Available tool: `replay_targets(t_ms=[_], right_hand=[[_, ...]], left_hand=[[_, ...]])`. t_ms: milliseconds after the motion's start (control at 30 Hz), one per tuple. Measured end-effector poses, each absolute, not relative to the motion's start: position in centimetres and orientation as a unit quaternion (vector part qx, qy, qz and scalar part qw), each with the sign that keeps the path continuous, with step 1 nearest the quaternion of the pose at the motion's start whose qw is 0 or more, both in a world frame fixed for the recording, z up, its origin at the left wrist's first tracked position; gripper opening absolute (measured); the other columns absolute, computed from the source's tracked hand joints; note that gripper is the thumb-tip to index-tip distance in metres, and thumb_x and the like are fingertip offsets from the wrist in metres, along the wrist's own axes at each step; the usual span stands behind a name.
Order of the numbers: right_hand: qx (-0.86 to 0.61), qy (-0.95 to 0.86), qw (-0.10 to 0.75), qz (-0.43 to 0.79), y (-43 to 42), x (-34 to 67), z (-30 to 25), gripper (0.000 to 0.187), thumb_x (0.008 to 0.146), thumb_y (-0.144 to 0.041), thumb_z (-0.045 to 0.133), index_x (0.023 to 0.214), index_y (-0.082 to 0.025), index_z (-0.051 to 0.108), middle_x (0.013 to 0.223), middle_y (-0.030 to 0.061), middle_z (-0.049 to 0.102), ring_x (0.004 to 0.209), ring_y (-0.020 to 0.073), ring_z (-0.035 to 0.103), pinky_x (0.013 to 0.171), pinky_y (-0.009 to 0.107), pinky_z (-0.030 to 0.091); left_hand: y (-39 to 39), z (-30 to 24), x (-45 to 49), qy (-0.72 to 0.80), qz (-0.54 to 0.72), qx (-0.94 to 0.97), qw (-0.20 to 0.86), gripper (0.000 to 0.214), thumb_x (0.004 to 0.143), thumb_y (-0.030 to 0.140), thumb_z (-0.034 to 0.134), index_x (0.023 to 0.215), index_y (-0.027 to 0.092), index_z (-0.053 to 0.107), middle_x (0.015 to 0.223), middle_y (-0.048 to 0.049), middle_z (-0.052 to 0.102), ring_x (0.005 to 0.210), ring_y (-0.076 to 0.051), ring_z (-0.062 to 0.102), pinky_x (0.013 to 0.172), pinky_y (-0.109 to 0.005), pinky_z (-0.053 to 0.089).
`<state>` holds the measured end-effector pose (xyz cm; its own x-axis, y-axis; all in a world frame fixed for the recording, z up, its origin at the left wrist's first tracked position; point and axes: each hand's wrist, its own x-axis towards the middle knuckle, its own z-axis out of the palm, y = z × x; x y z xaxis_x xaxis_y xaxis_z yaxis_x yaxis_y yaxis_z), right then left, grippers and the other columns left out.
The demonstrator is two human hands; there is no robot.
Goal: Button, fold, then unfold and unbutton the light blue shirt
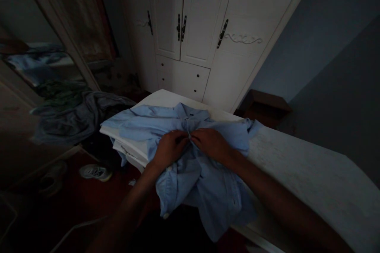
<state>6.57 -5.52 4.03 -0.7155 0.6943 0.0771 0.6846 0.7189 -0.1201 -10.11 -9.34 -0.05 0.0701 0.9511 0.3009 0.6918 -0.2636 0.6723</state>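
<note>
A light blue button-up shirt point(204, 174) lies front side up across a white tabletop, its collar toward the far edge. Its lower part hangs over the near edge, with the cuffs in loose folds. My left hand point(171, 147) and my right hand point(209, 142) meet at the front opening, a little below the collar. The fingers of both are closed in a pinch on the shirt's two front edges. Whether a button sits between the fingertips is too small to make out.
The white table point(299, 162) extends to the right. Behind it stands a white wardrobe point(204, 16) with dark handles. Dark clothes point(80, 116) are heaped at the left, below a mirror point(38, 47). A shoe point(95, 172) lies on the red floor. A brown wooden box-like piece point(264, 104) stands behind.
</note>
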Motion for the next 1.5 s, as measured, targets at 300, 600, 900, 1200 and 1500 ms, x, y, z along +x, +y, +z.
replay_targets(t_ms=[300, 600, 900, 1200, 1500], right_hand=[[-0.362, -0.926, 0.105, 0.026, -5.5, 6.7, 3.9, 0.023, 0.093, -0.027, 0.051, 0.088, -0.013, 0.069, 0.087, 0.0094, 0.068, 0.077, 0.0182, 0.060, 0.066, 0.027, 0.035], [-0.390, -0.853, 0.231, 0.259, -4.3, 7.4, 3.5, 0.022, 0.081, -0.028, 0.056, 0.068, -0.013, 0.066, 0.057, -0.0021, 0.052, 0.055, 0.0093, 0.045, 0.054, 0.022, 0.028], [-0.383, -0.833, 0.238, 0.321, -3.7, 7.5, 2.7, 0.023, 0.078, -0.030, 0.053, 0.069, -0.012, 0.064, 0.059, -0.0015, 0.051, 0.057, 0.0099, 0.045, 0.054, 0.022, 0.031], [-0.358, -0.761, 0.267, 0.471, -2.8, 7.7, 1.5, 0.030, 0.077, -0.043, 0.060, 0.071, -0.014, 0.058, 0.062, -0.0021, 0.050, 0.056, 0.0095, 0.043, 0.052, 0.021, 0.032], [-0.313, -0.884, 0.266, 0.223, -3.9, 7.5, 2.7, 0.019, 0.087, -0.030, 0.055, 0.082, -0.015, 0.067, 0.078, 0.0029, 0.067, 0.072, 0.0142, 0.061, 0.069, 0.025, 0.043]], left_hand=[[-9.5, 0.1, -10.3, 0.528, 0.436, 0.673, 0.280, 0.029, 0.090, 0.034, 0.046, 0.093, 0.016, 0.067, 0.091, -0.0050, 0.070, 0.084, -0.017, 0.063, 0.078, -0.028, 0.047], [-10.2, 0.0, -9.8, 0.555, 0.376, 0.719, 0.184, 0.028, 0.090, 0.037, 0.054, 0.107, 0.016, 0.061, 0.089, -0.0047, 0.066, 0.080, -0.018, 0.061, 0.074, -0.029, 0.046], [-10.3, -0.3, -9.4, 0.581, 0.329, 0.742, 0.059, 0.025, 0.095, 0.031, 0.047, 0.106, 0.018, 0.065, 0.103, -0.0081, 0.060, 0.088, -0.019, 0.061, 0.075, -0.030, 0.049], [-10.1, -0.4, -9.3, 0.562, 0.350, 0.747, 0.059, 0.022, 0.094, 0.026, 0.049, 0.109, 0.017, 0.062, 0.107, -0.0062, 0.062, 0.092, -0.019, 0.062, 0.077, -0.030, 0.049], [-10.0, -0.6, -9.7, 0.564, 0.345, 0.748, 0.066, 0.019, 0.093, 0.021, 0.047, 0.101, 0.014, 0.063, 0.092, -0.0064, 0.063, 0.084, -0.020, 0.061, 0.074, -0.030, 0.046]])
